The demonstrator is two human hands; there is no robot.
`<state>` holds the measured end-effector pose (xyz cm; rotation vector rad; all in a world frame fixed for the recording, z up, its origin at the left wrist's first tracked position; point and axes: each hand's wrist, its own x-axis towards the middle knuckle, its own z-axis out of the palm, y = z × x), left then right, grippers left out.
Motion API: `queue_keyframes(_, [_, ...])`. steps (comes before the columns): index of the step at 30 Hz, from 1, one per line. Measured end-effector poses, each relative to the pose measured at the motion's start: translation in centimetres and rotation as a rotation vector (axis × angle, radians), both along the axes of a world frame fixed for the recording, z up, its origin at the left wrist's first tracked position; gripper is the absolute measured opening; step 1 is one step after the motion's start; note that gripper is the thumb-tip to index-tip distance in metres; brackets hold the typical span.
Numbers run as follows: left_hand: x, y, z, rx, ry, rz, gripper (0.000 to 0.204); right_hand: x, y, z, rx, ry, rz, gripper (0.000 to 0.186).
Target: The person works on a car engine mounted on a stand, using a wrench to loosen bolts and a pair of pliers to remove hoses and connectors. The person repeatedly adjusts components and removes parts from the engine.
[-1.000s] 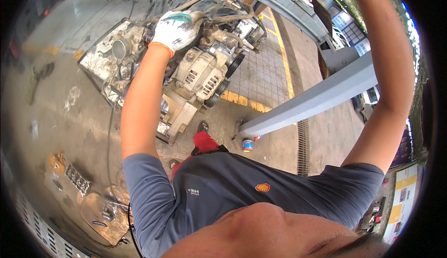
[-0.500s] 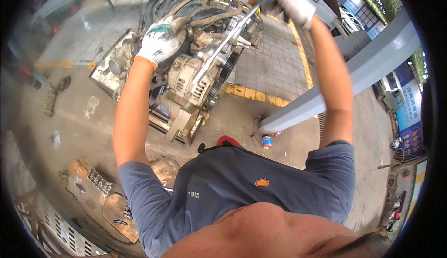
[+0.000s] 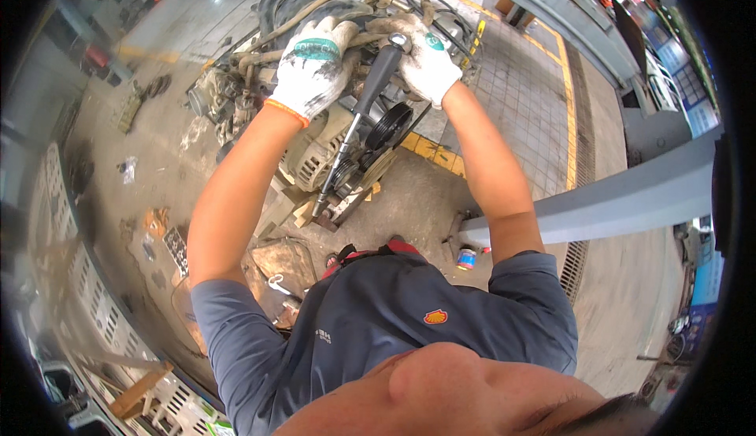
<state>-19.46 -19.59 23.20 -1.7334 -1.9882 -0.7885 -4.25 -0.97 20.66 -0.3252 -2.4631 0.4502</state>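
My left hand (image 3: 315, 66), in a dirty white work glove with a teal patch, bears on the top of an engine (image 3: 303, 7) near its hoses. Its fingers are bent, and what lies under them is hidden. Beside it, my right hand (image 3: 431, 64), gloved alike, is closed at the upper end of a long ratchet wrench (image 3: 376, 81); some of its fingers are hidden behind the handle. The wrench has a black grip and a chrome shaft that slants down past the alternator (image 3: 316, 152) and the black pulley (image 3: 389, 126).
The engine rests on a metal stand (image 3: 276, 207). A grey lift post (image 3: 606, 207) slants in from the right, with a small blue can (image 3: 466, 259) at its foot. A white perforated panel (image 3: 87, 278) stands at the left. Loose parts and stained cardboard (image 3: 283, 267) lie on the floor.
My right hand has come down and leftward, next to my left hand. The wrench now points more steeply down toward me. The view has shifted, and my left hand stays on the engine.
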Motion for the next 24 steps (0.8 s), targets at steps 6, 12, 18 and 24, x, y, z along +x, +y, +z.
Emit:
queue_keyframes(6, [0.3, 1.7, -1.5, 0.177, 0.001, 0.010, 0.035, 0.3, -0.9, 0.0, -0.107, 0.107, 0.057, 0.055])
queue_keyframes(12, [1.9, 2.7, -2.2, 0.235, -0.013, 0.121, 0.039, 0.6, -1.2, 1.0, 0.044, 0.038, 0.056, 0.050])
queue_keyframes(18, [1.3, 2.8, -2.1, 0.228, 0.046, 0.097, 0.037, -0.4, -1.5, 1.0, -0.033, -0.025, -0.033, 0.043])
queue_keyframes(24, [0.7, 2.8, -2.2, 0.233, 0.072, 0.062, 0.036, -0.3, -2.0, 0.8, -0.018, 0.017, -0.052, 0.041])
